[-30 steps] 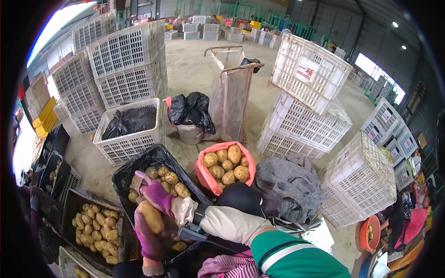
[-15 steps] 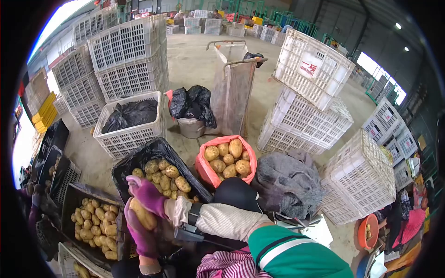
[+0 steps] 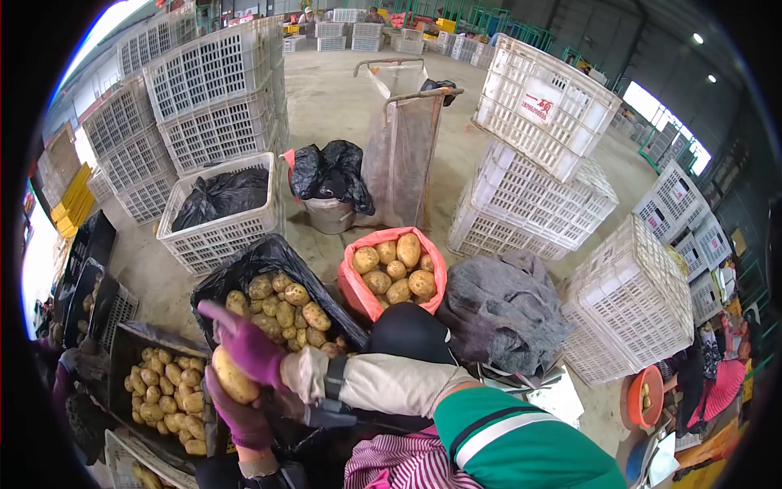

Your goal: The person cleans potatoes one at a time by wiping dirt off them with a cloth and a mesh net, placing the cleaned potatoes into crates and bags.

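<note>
A large potato [image 3: 235, 380] rests in my left hand [image 3: 243, 417], whose purple-gloved fingers close around it from below. Just above that potato is my right hand [image 3: 251, 346], also in a purple glove, with a finger stretched out toward the upper left and blurred a little. Whether its palm side touches the potato is hidden. Behind both hands sits a crate lined with black plastic [image 3: 213, 287], holding several potatoes [image 3: 287, 314].
A pink-red bag [image 3: 348, 285] of large potatoes stands right of the lined crate. At left is a dark crate of smaller potatoes [image 3: 167, 391]. White crate stacks [image 3: 216, 73] rise behind; more crates [image 3: 529, 196] and a grey cloth heap [image 3: 505, 314] are on the right.
My right hand has moved slightly down, and its finger now extends further to the left. The potato in my left hand has shifted a little left; the whole view has shifted slightly.
</note>
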The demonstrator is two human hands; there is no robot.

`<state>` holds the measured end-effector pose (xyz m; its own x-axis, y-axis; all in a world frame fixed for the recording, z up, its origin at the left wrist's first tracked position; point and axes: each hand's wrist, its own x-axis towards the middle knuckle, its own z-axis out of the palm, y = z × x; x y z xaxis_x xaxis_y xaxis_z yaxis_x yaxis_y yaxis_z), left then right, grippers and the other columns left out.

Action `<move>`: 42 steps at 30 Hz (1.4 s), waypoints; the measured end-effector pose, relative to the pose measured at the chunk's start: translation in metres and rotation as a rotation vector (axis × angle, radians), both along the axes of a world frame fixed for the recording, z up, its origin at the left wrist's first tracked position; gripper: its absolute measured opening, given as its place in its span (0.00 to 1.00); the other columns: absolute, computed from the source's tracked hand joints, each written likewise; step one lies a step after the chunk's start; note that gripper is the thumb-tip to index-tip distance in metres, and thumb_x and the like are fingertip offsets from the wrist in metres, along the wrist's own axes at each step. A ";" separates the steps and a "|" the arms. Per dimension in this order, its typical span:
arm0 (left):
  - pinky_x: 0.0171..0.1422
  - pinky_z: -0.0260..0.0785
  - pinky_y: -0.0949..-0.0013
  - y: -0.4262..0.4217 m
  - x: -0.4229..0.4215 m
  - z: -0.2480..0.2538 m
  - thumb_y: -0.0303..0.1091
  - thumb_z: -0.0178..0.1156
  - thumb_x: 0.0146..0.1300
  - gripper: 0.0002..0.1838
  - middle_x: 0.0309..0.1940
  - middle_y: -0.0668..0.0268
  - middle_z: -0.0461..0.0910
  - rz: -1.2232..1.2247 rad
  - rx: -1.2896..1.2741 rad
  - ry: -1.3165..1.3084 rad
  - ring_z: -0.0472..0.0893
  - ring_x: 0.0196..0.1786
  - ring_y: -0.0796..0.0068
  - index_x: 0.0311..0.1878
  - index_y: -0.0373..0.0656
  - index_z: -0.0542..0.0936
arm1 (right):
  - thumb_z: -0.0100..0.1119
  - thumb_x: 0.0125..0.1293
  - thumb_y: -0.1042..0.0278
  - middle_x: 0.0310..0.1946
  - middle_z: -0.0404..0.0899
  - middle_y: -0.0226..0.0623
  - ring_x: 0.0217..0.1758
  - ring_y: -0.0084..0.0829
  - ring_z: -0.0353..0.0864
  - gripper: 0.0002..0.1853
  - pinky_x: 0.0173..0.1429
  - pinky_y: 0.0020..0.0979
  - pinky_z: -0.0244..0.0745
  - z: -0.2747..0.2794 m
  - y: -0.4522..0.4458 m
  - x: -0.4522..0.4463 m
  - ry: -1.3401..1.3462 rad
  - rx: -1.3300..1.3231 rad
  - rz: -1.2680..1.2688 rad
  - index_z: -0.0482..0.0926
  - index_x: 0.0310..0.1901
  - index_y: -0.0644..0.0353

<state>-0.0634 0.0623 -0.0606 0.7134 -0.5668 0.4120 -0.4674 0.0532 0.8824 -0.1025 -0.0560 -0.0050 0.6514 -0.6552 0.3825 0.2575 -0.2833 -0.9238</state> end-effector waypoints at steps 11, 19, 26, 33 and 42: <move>0.60 0.68 0.63 -0.010 -0.016 0.051 0.46 0.48 0.67 0.28 0.56 0.58 0.73 -0.268 -0.165 0.623 0.74 0.57 0.67 0.66 0.40 0.63 | 0.49 0.64 0.73 0.42 0.79 0.46 0.43 0.38 0.80 0.16 0.50 0.35 0.76 -0.030 -0.038 0.012 -0.090 -0.331 -0.047 0.74 0.54 0.63; 0.55 0.73 0.60 0.006 0.003 0.024 0.38 0.75 0.45 0.48 0.50 0.48 0.77 0.039 0.076 -0.196 0.80 0.52 0.55 0.65 0.28 0.57 | 0.40 0.74 0.70 0.55 0.75 0.44 0.55 0.34 0.78 0.19 0.60 0.32 0.74 0.003 -0.036 -0.010 -0.034 0.450 0.279 0.66 0.64 0.63; 0.60 0.69 0.61 0.011 0.006 0.037 0.35 0.61 0.64 0.34 0.55 0.52 0.74 -0.097 -0.019 0.451 0.78 0.55 0.59 0.68 0.36 0.56 | 0.48 0.69 0.74 0.57 0.75 0.46 0.67 0.46 0.69 0.15 0.68 0.37 0.65 -0.005 0.010 -0.017 -0.008 -0.551 0.220 0.76 0.55 0.60; 0.56 0.72 0.61 0.017 0.006 0.022 0.33 0.62 0.60 0.33 0.51 0.51 0.76 0.021 -0.104 -0.158 0.80 0.50 0.59 0.65 0.33 0.60 | 0.47 0.73 0.66 0.55 0.76 0.41 0.62 0.35 0.73 0.16 0.65 0.31 0.67 0.005 0.004 -0.013 0.030 -0.038 0.340 0.75 0.58 0.60; 0.48 0.73 0.66 0.005 0.000 0.039 0.27 0.58 0.60 0.25 0.43 0.57 0.78 -0.184 0.285 0.474 0.78 0.44 0.69 0.61 0.39 0.67 | 0.46 0.72 0.71 0.37 0.82 0.40 0.42 0.26 0.81 0.13 0.51 0.26 0.73 -0.010 -0.015 -0.007 0.103 0.174 0.333 0.75 0.51 0.66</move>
